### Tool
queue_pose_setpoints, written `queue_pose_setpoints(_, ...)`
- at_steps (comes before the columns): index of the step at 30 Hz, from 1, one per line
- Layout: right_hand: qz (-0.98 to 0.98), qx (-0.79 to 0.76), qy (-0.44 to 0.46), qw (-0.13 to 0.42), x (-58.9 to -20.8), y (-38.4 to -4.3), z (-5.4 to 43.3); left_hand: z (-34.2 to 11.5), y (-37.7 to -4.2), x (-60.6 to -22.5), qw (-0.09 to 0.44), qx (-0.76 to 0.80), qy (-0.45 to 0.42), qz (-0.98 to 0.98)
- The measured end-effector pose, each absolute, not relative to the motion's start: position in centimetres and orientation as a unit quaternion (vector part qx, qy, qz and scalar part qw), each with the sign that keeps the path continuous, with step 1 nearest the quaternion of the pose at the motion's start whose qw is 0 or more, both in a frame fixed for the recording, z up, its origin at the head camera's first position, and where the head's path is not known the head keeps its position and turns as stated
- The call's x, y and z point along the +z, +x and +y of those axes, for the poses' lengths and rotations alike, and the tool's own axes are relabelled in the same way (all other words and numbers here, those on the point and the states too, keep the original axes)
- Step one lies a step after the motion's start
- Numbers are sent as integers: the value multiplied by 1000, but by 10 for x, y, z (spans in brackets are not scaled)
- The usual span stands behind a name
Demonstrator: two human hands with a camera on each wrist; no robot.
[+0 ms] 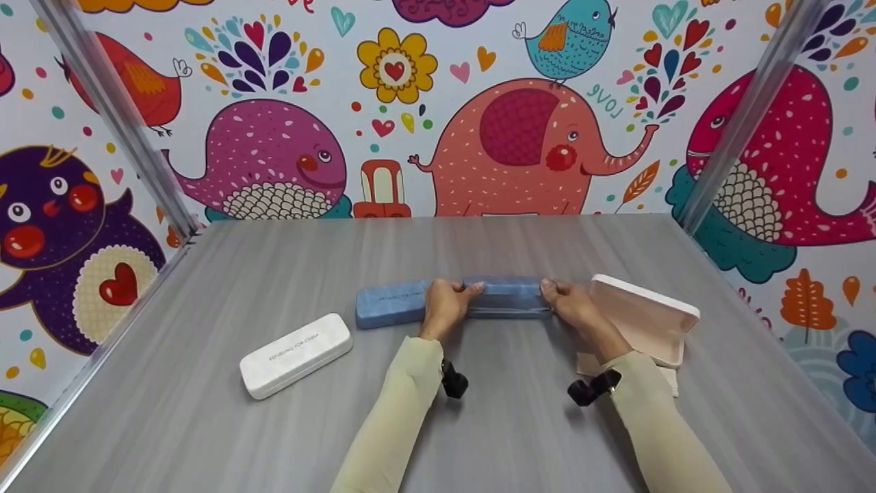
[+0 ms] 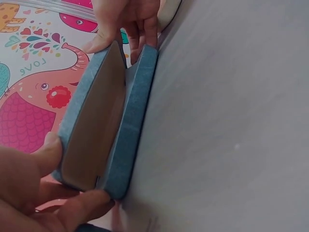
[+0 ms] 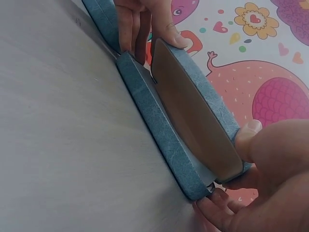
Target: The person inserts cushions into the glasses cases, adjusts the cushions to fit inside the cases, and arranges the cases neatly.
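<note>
A blue glasses case (image 1: 510,289) lies on the table between both hands, its lid partly raised and its opening toward me. My left hand (image 1: 446,307) grips the left end, with the thumb on the lid and fingers at the base. At the other end my right hand (image 1: 580,311) pinches lid and base in the same way. Both wrist views show the pale brown lining of the lid (image 2: 104,111) and the blue front wall of the base (image 3: 154,121). Most of the inside floor is hidden by that wall.
A second blue case (image 1: 387,306), closed, lies just left of my left hand. Farther left and nearer sits a closed white case (image 1: 295,356). Beside my right forearm stands an open white case (image 1: 643,315) with pale cloth (image 1: 671,378) by it. A patterned wall (image 1: 383,137) rises behind the table.
</note>
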State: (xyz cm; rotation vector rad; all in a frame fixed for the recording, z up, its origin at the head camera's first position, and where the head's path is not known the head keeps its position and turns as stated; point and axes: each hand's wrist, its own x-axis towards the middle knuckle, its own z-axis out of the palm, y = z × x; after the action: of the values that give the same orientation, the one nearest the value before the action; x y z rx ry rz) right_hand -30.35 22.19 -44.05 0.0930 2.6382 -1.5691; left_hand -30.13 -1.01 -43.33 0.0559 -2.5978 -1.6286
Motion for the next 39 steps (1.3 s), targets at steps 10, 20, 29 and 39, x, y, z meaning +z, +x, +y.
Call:
queue_pose_setpoints(10, 861, -506, 34, 37, -438, -302, 222, -13, -303, -434, 48, -518, 16, -854)
queue_pose_setpoints(20, 871, -490, 35, 5, -440, -299, 218, -15, -302, -433, 46, -522, 8, -852)
queue_pose_setpoints(29, 878, -477, 40, -14, -441, -299, 216, -14, -304, -434, 49, -525, 8, -850)
queue_pose_setpoints(39, 879, -473, 51, -28, -446, -295, 215, -14, -301, -436, 54, -522, -8, -851)
